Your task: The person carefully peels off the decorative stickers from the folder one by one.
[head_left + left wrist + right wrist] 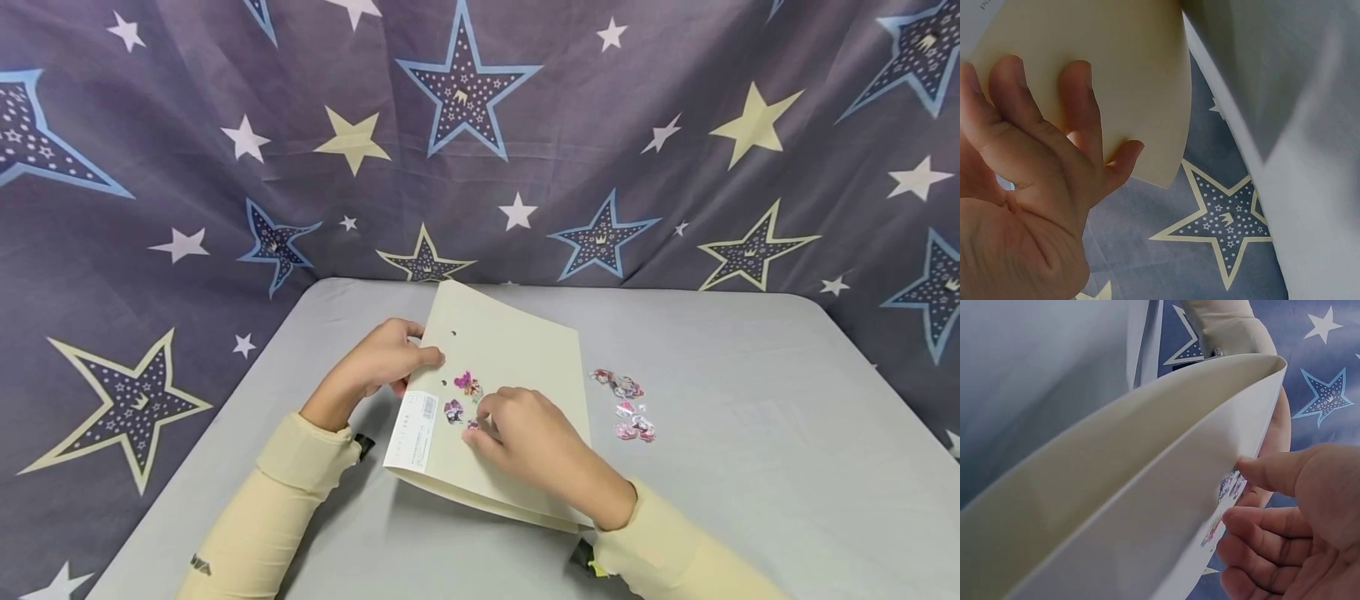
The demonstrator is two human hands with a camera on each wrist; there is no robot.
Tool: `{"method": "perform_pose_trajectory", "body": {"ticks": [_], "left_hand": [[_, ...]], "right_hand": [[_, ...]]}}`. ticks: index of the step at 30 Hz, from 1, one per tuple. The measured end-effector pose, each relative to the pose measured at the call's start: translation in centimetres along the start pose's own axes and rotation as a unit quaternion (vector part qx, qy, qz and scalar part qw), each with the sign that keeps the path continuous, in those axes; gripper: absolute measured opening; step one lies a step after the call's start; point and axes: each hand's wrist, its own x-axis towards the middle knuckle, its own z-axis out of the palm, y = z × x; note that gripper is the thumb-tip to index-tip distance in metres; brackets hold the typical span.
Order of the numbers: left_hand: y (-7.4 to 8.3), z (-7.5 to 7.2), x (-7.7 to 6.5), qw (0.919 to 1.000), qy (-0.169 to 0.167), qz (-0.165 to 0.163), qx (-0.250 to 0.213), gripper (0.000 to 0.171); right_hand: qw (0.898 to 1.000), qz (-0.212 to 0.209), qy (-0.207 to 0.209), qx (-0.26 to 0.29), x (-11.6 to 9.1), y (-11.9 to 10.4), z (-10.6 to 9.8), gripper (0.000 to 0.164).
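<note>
A cream folder (517, 342) stands tilted above the table, its lower edge bowed open. My left hand (386, 357) grips it by the left edge, thumb on the front. Seen in the left wrist view, the other fingers (1079, 112) lie against its cream surface. Several small shiny stickers are on the front, among them a pink one (467, 383) and a purple one (453, 411). My right hand (528, 433) touches the front at a small sticker (473, 425). In the right wrist view the thumb (1272, 474) presses beside a glittery sticker (1230, 484), index finger apart from it.
More loose shiny stickers (622, 384) lie on the grey-covered table (750, 400) to the right of the folder, with pink and red ones (636, 428) nearer me. A white barcode label (414, 432) is on the folder's left edge. A star-patterned curtain (570, 158) hangs behind the table.
</note>
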Motion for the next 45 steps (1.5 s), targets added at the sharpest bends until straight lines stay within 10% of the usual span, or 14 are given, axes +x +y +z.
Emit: {"method": "perform_pose_trajectory", "body": {"ticks": [45], "left_hand": [[0.1,0.1,0.0,1.0,0.005,-0.004,0.001,0.039]], "right_hand": [[0.999,0.019,0.026,0.017,0.1,1.0,-0.6,0.016]]}}
